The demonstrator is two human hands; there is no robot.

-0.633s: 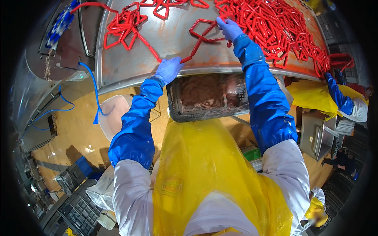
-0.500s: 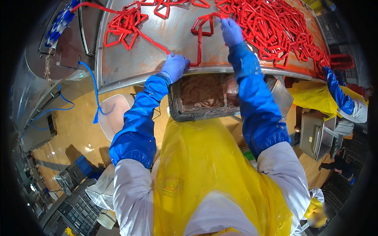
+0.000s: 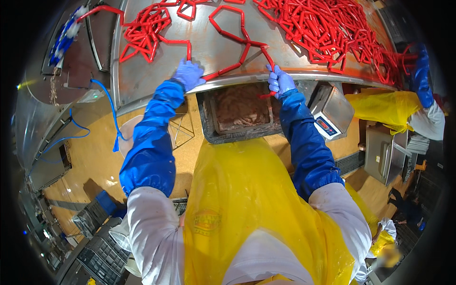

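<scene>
A string of red sausage links [image 3: 229,70] lies across the steel table and passes through both my hands. My left hand [image 3: 189,76], in a purple glove, is closed on the string at the table's front edge; one link rises above the fingers, another leads right. My right hand [image 3: 282,81], gloved alike, has its fingers wrapped round the string further right, a short red piece poking out below over a dark tub [image 3: 241,114] of pale pinkish meat. A smaller tangle of red links [image 3: 145,35] sits at the left, a large heap of them [image 3: 318,33] at the right.
The table's raised front rim [image 3: 237,80] curves before me. A scale [image 3: 327,118] with a small display stands right of the tub. Machinery with a blue-and-white part [image 3: 66,38] is at the left; a blue hose [image 3: 114,109] hangs there. A co-worker's blue sleeve [image 3: 420,76] reaches in at far right.
My right hand has come down toward me from the heap to the table's edge, drawing the string along. My left hand has shifted slightly left. The scale has come into fuller view.
</scene>
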